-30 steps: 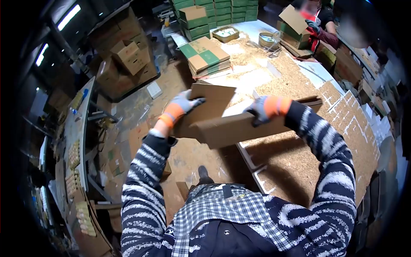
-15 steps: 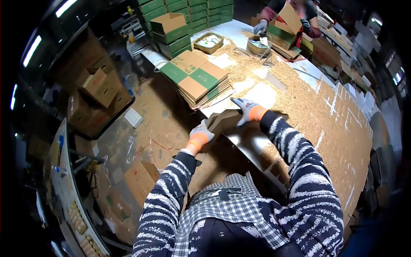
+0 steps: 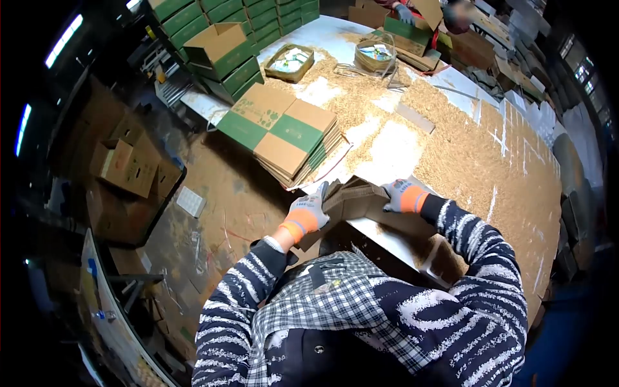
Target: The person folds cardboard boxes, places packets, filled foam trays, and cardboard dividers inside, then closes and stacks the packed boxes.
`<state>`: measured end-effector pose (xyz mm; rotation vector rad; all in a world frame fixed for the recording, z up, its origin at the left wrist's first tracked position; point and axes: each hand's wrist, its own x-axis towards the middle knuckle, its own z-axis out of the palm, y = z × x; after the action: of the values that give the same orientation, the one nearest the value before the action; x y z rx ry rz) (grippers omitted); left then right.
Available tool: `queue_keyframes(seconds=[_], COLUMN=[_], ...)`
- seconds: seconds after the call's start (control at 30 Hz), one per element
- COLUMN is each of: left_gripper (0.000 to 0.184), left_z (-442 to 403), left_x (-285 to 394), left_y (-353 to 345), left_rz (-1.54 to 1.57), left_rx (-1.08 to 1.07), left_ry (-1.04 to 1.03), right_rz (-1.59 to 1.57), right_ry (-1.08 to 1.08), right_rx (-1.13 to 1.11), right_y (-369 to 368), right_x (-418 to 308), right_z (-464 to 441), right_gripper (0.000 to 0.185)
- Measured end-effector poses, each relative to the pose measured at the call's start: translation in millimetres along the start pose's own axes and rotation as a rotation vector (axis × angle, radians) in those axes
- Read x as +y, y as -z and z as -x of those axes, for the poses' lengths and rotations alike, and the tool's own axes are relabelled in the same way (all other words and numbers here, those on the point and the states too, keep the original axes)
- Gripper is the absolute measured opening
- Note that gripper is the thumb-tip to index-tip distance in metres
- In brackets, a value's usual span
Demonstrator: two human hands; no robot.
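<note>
A brown cardboard piece (image 3: 364, 201), bent in the middle, spans my two hands at the table's near edge. My left hand (image 3: 309, 211), in a grey and orange glove, is closed on its left end. At its right end my right hand (image 3: 405, 195) grips it, wearing a matching glove. Just beyond my left hand lies a stack of flattened green and brown cartons (image 3: 284, 132). Shavings cover much of the table (image 3: 464, 169). The underside of the cardboard piece is partly hidden by its own folds.
Green boxes (image 3: 222, 58) stand stacked at the back left, beside a basket of packets (image 3: 289, 62). A wire-handled round basket (image 3: 375, 55) sits farther right. A co-worker's gloved hand (image 3: 405, 14) is by an open carton at the back. Brown cartons (image 3: 126, 169) are at far left.
The cardboard piece has come down from a raised position and is now bent between my hands. My view has shifted, and the co-worker's hand has moved to the open carton.
</note>
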<state>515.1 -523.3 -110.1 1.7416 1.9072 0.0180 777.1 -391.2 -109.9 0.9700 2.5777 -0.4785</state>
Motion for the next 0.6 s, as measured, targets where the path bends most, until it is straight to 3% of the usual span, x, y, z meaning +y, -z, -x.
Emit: queue_keyframes(seconds=[0.07,0.1,0.13,0.2,0.3,0.47,0.53,0.6], left_gripper=[0.09,0.089,0.085,0.086,0.089,0.086,0.081,0.08], left_z=[-13,-12,-13,-24,-32,-59,-65,-86], left_x=[-21,-13,-9,-5,2,-18,-23,-40], left_y=[24,57,84,130,177,198,209,202], left_rz=[-0.044,-0.04,-0.11,0.042,0.01,0.004,0.154,0.161], left_rx=[0.068,-0.037,0.001,-0.041,-0.202,-0.246,-0.508,-0.58], left_ry=[-0.258,-0.232,-0.268,-0.461,-0.451,-0.529,-0.465,-0.479], right_rz=[-0.076,-0.02,0.037,-0.026,-0.173,-0.284,-0.424,-0.535], right_ry=[0.079,0.099,0.119,0.13,0.19,0.198,0.226,0.199], right_rx=[-0.061,-0.05,-0.043,-0.011,0.029,-0.003,-0.069,-0.074], right_y=[37,56,72,83,108,106,101,97], right_x=[3,-1,-2,2,3,1,-4,-15], right_z=[15,23,29,35,36,26,22,22], right_gripper=[0.053,0.053,0.054,0.056,0.054,0.057,0.057,0.056])
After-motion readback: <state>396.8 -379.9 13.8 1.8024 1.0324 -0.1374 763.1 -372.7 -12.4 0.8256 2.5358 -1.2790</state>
